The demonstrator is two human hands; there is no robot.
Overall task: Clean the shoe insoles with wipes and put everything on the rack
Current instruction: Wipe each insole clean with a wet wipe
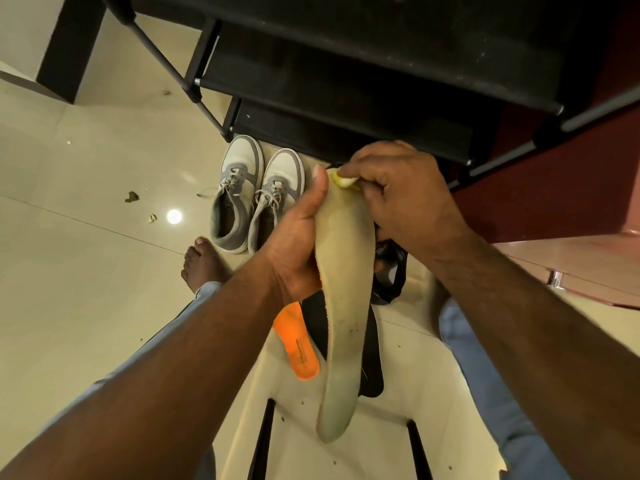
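My left hand [294, 237] grips a long pale insole [346, 306] by its left edge, thumb along the toe end. My right hand [398, 192] pinches a small crumpled wipe [344, 181] and presses it on the insole's top end. An orange insole [299, 344] and a dark insole [372, 358] lie on the floor below. A pair of grey and white sneakers [249, 192] stands on the floor in front of the black shoe rack [346, 98].
A dark sandal [389, 275] lies partly hidden under my right forearm. My bare left foot [201, 261] is beside the sneakers. Small scraps [131, 197] litter the tiled floor at left. A reddish wooden panel [554, 202] stands at right.
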